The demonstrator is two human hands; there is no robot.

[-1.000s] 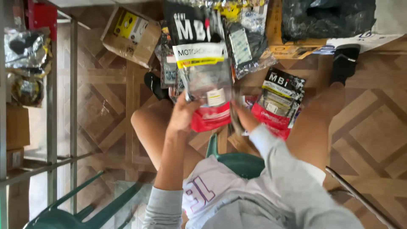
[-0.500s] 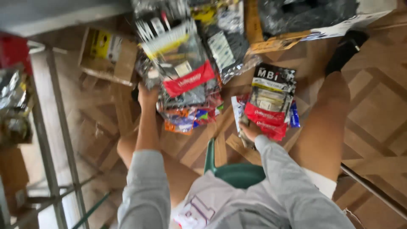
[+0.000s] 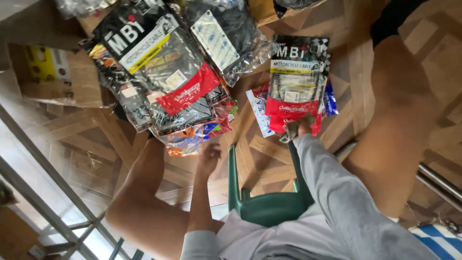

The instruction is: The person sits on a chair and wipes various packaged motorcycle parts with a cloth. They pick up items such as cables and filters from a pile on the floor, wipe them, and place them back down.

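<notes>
Left hand (image 3: 210, 156) released packet pile (image 3: 163, 82), now just below

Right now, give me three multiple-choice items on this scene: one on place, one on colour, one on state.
1. Where is the big heap of packets?
A. on the floor, by the left knee
B. on the chair
C. in the cardboard box

2. What colour is the chair?
A. red
B. green
C. white

3. What is the left hand doing?
A. gripping a packet
B. resting in the box
C. open, holding nothing

Answers: 1 A, the heap lies on the wood floor by the knee; 2 B, its seat edge is dark green; 3 C, its fingers are spread just below the heap, while the right hand meets the smaller stack.
</notes>
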